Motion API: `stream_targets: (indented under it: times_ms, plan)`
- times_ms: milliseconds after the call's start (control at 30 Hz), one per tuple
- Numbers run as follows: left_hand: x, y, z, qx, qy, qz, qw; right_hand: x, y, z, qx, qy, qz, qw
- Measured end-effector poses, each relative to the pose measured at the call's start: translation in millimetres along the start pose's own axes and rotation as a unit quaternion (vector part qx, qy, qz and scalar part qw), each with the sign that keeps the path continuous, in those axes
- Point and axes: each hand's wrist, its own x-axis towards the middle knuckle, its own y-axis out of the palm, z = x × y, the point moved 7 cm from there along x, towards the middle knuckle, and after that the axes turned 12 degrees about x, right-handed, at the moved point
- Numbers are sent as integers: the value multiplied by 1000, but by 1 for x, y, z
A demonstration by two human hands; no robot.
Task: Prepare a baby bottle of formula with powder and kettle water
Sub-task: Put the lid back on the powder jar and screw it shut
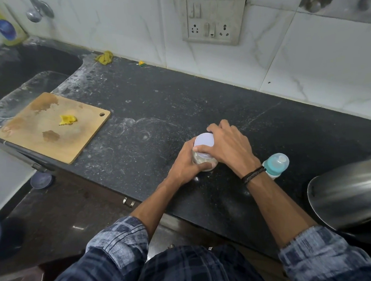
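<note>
A clear jar of pale powder [199,160] stands on the black counter [147,112], capped by a white lid [204,143]. My left hand [185,163] wraps around the jar's body from the left. My right hand [229,145] grips the lid from the right, thumb across its near edge. Just right of my right wrist stands the baby bottle [276,165], with a teal collar and a clear cap over the teat. A steel kettle [350,191] sits at the counter's right edge, partly cut off by the frame.
A wooden cutting board [53,137] with a yellow scrap lies at the left, beside the dark sink [19,69]. A yellow cloth [104,57] lies by the tiled wall. A switch and socket plate [212,18] is on the wall.
</note>
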Motion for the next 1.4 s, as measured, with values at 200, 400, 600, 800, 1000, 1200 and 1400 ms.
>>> stream_targets:
  times_ms: [200,400,600,800,1000,1200,1400]
  plan:
    - [0,-1,-3,-6,4,-2,1000,-1,8,4,-15,-5,19,1000]
    - [0,-1,-1,-6,1,-1,1000,1,4,3,0,-11,35,999]
    - [1,0,0,3,7,-2,1000,1,1,-3,2,14,1,1000]
    - [3,2,4,-1,1,-1,1000,3,7,0,5,-13,28,1000]
    - [4,3,6,-6,-1,2,1000,4,11,-1,-10,-27,45,999]
    - [2,2,5,-12,1,-8,1000,6,16,-7,1,-35,40,999]
    - [4,4,12,-4,4,-19,1000,7,24,-9,13,-52,23,998]
